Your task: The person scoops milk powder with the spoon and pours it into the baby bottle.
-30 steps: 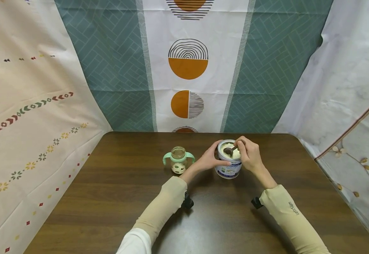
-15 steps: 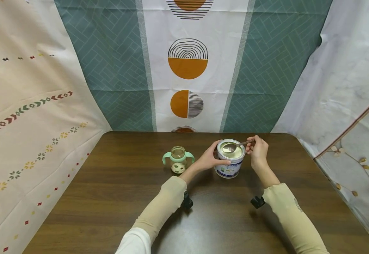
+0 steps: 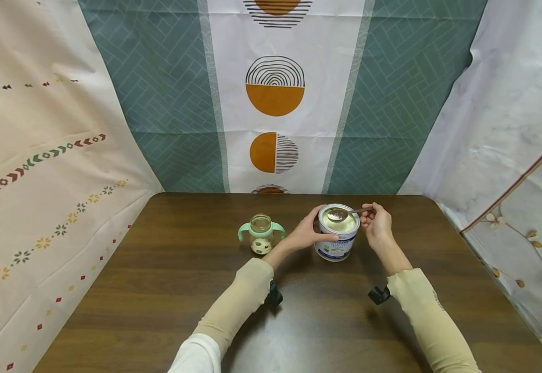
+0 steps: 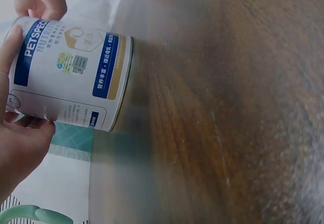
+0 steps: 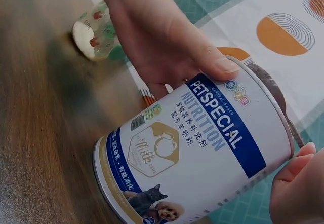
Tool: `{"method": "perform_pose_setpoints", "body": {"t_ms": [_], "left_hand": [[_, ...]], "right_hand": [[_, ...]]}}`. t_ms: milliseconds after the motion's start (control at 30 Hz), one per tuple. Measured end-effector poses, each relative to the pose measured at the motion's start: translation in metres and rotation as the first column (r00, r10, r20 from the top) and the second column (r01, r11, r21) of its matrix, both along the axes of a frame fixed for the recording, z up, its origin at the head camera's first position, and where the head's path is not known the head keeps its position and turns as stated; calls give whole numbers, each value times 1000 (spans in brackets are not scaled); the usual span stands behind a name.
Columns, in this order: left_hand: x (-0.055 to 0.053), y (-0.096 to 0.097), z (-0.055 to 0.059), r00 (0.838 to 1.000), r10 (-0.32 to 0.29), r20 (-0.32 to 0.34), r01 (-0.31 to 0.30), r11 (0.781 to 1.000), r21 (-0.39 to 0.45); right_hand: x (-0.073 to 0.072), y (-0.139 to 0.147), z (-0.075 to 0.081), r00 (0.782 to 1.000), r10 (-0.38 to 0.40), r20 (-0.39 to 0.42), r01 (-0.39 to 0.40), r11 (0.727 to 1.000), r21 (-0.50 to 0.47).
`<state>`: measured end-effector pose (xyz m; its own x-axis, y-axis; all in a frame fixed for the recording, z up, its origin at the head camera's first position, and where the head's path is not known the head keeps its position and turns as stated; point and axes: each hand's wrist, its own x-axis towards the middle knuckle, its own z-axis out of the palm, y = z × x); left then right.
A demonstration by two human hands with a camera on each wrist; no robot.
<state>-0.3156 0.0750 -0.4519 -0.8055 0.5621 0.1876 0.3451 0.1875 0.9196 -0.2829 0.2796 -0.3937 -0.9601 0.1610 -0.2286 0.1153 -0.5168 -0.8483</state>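
Note:
A milk powder can (image 3: 335,245) with a white and blue label stands open on the table, pale powder inside. My left hand (image 3: 304,234) holds its left side, thumb across the front; in the right wrist view the left hand (image 5: 167,41) spans the upper wall. To the right of the rim, my right hand (image 3: 377,224) pinches the handle of a metal spoon (image 3: 338,215). The spoon's bowl lies across the can's mouth; whether it carries powder I cannot tell. In the right wrist view, the spoon (image 5: 271,84) shows partly behind the rim.
A baby bottle (image 3: 262,238) with two green handles stands lidless left of the can, whitish contents at its bottom. The brown wooden table (image 3: 182,290) ends at a patterned cloth (image 3: 275,103) behind. Other cloths hang at both sides.
The right hand has drawn to the right, away from the can's mouth, and the spoon has gone from dipping in the powder to lying over the opening. The left hand stays on the can.

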Motion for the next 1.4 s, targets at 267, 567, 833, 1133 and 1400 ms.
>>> {"method": "perform_pose_setpoints", "body": {"t_ms": [267, 567, 833, 1133, 1400], "left_hand": [[-2, 0, 0, 1000, -9, -3, 9, 1000, -4], [-3, -2, 1, 1000, -18, 6, 18, 1000, 22], [-4, -3, 1, 999, -32, 32, 31, 999, 17], [-3, -10, 9, 998, -49, 25, 47, 998, 41], [-5, -17, 10, 998, -40, 48, 33, 991, 130]], "right_hand": [[0, 3, 2, 1000, -14, 4, 14, 995, -96], [1, 0, 13, 999, -17, -38, 11, 987, -161], [2, -6, 23, 998, 0, -60, -10, 985, -171], [2, -12, 28, 998, -5, -64, -7, 984, -178], [2, -19, 28, 998, 1, -63, -11, 987, -160]]}}
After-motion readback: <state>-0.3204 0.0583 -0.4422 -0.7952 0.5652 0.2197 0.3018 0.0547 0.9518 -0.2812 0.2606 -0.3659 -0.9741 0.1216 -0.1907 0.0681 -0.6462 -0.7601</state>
